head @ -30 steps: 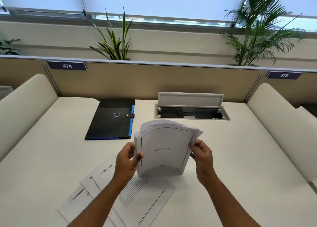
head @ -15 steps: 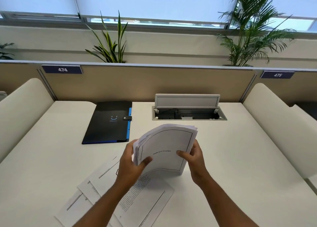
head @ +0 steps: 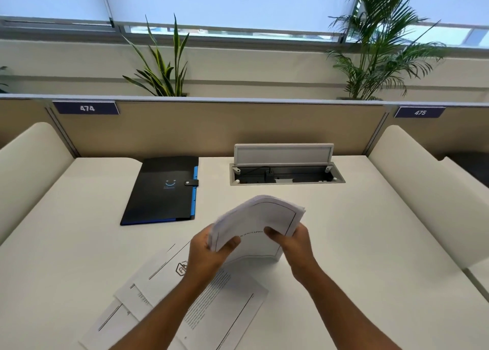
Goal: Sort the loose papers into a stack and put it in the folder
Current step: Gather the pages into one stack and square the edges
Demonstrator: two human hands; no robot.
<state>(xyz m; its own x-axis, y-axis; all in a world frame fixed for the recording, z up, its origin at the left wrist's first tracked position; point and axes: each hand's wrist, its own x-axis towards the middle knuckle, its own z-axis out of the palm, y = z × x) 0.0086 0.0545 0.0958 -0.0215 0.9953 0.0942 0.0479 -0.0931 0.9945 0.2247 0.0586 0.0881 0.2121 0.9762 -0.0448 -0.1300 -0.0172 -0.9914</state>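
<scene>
A stack of white papers [head: 260, 218] stands on its lower edge on the desk, bent and leaning away from me. My left hand [head: 207, 255] grips its left side, and my right hand [head: 293, 243] grips its right side with the thumb on the front sheet. Several loose printed sheets [head: 222, 307] lie fanned out on the desk under my left forearm. The black folder [head: 161, 190] with a blue edge and a snap strap lies shut at the back left of the desk.
An open cable box [head: 285, 175] with its lid raised is sunk into the white desk [head: 370, 243] behind the stack. A tan partition [head: 211, 127] closes off the back. Cream padded dividers [head: 29, 159] rise at both sides.
The stack has tilted further away and bent more. My right hand slid from the stack's right edge onto its front, and both hands have come closer together.
</scene>
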